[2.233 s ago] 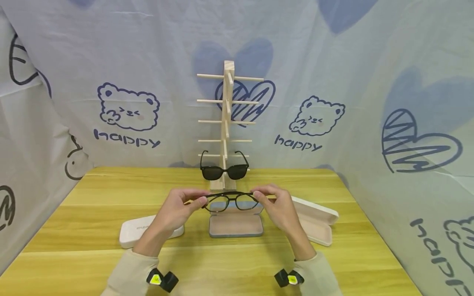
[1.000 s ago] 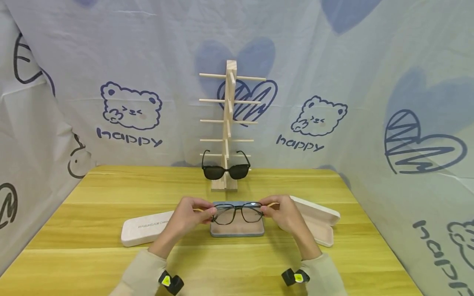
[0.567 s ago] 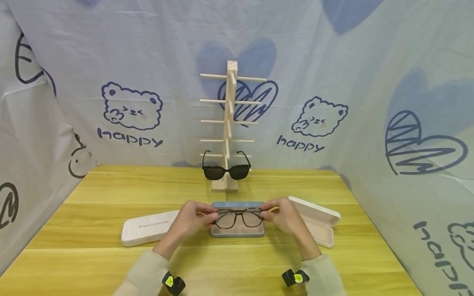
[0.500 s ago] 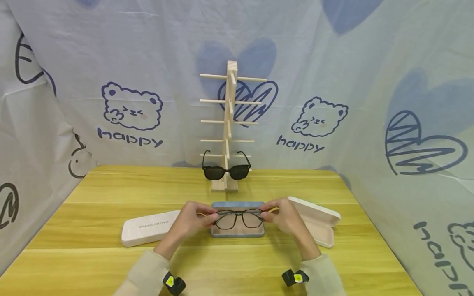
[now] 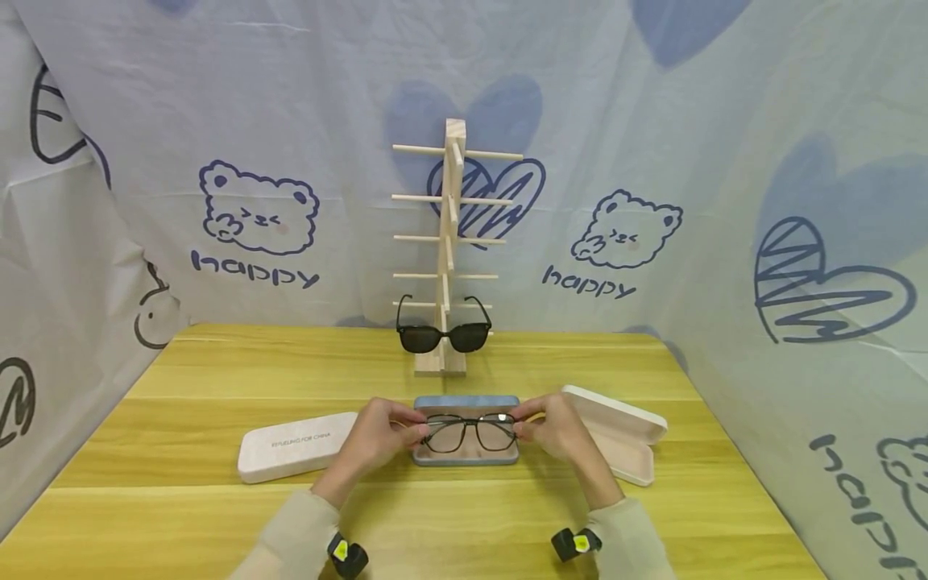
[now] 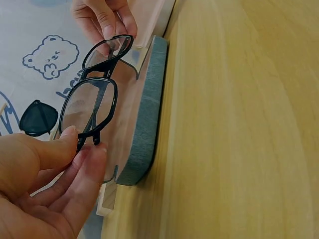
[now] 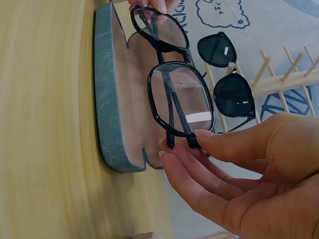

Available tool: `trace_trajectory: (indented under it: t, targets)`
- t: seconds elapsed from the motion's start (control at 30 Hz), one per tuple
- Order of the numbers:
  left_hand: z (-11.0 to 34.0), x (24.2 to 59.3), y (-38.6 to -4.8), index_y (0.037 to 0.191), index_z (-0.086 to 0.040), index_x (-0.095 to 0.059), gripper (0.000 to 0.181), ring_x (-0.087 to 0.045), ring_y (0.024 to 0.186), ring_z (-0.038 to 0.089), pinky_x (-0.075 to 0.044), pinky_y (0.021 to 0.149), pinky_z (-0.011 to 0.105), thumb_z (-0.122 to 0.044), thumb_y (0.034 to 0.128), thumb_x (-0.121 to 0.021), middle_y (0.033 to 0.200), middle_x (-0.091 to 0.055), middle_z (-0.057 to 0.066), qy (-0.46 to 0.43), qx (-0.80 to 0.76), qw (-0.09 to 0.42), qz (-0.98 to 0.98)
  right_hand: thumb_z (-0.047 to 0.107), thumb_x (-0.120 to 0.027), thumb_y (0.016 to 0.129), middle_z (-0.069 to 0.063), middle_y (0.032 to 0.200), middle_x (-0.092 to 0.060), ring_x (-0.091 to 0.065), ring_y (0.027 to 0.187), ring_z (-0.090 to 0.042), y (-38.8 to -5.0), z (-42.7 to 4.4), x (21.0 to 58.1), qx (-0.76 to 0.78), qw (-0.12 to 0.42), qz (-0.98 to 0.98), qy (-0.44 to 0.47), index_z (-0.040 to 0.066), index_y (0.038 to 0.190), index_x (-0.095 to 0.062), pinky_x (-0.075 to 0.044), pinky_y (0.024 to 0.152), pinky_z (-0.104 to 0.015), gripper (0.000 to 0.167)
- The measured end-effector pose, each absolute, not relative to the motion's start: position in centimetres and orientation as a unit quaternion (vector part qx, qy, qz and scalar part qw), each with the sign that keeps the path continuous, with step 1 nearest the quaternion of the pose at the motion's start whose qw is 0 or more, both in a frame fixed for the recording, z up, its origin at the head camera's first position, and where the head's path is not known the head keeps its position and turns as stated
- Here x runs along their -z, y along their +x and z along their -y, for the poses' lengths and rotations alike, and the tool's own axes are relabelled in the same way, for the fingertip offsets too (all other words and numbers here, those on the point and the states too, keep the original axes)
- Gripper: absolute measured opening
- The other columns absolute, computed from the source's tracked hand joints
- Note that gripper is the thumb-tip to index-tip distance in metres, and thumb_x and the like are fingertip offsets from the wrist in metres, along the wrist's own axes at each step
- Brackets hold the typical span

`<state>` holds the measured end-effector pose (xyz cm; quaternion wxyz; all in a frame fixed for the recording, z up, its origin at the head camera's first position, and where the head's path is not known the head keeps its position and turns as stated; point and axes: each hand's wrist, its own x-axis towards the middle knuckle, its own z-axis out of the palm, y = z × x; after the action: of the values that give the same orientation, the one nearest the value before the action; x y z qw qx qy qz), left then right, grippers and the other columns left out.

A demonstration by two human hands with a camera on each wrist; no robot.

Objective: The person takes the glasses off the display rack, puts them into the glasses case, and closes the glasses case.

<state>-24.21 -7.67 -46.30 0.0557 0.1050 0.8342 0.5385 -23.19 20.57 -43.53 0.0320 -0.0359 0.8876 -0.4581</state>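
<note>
Left hand (image 5: 383,435) and right hand (image 5: 554,424) pinch the glasses (image 5: 470,421) by opposite ends, holding them between the two over an open case (image 5: 466,461). The rims (image 7: 150,94) are glossy black, the clear, rounded lenses (image 7: 195,97) catch some light, and the slim dark temples (image 7: 180,112) lie folded behind.

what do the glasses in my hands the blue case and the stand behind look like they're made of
Glasses: probably plastic, glossy black with faint highlights; clear lenses, material uncertain.
Blue case: possibly leatherette over a stiff shell, given its mottled matte outside.
Stand: apparently bare wood, pale with grain on its top.
</note>
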Motion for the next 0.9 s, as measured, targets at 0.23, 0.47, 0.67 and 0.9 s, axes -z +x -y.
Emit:
trace_trajectory:
  t: [0.23,0.47,0.67,0.9]
  targets:
    - [7.4,46.8,-24.4,0.104,0.005,-0.078,0.016,-0.075,0.069,0.021,-0.058,0.058,0.026,-0.004,0.0916,-0.076,0.09,-0.079,0.014,0.096,-0.529,0.042,-0.842,-0.01,-0.071,0.089,-0.021,0.1,-0.076,-0.076,0.079,-0.021,-23.5,-20.5,44.4,0.453,0.033,-0.89,-0.035,-0.008,0.102,-0.078,-0.064,0.069,-0.027,0.015]
    - [7.2,47.3,-24.5,0.101,0.004,-0.08,0.013,-0.073,0.066,0.018,-0.058,0.056,0.025,-0.004,0.0909,-0.077,0.088,-0.079,0.014,0.088,-0.527,0.03,-0.845,-0.009,-0.074,0.087,-0.018,0.101,-0.077,-0.075,0.078,-0.019,-23.7,-20.1,44.9,0.449,0.034,-0.893,-0.009,-0.005,0.1,-0.079,-0.064,0.069,-0.027,0.014]
    - [7.2,47.6,-24.5,0.1,0.004,-0.08,0.012,-0.072,0.062,0.019,-0.055,0.054,0.023,-0.004,0.0913,-0.076,0.083,-0.078,0.014,0.09,-0.521,0.025,-0.849,-0.008,-0.074,0.087,-0.016,0.102,-0.078,-0.073,0.077,-0.017,-23.6,-19.9,45.3,0.431,0.028,-0.902,-0.003,-0.003,0.1,-0.079,-0.06,0.064,-0.026,0.015]
    - [7.1,48.0,-24.6,0.098,0.004,-0.08,0.011,-0.069,0.057,0.02,-0.052,0.051,0.023,-0.003,0.0908,-0.077,0.081,-0.078,0.013,0.09,-0.516,0.014,-0.852,-0.008,-0.074,0.087,-0.018,0.106,-0.077,-0.071,0.076,-0.016,-23.6,-19.7,45.6,0.425,0.024,-0.905,0.001,-0.003,0.101,-0.079,-0.057,0.062,-0.025,0.016]
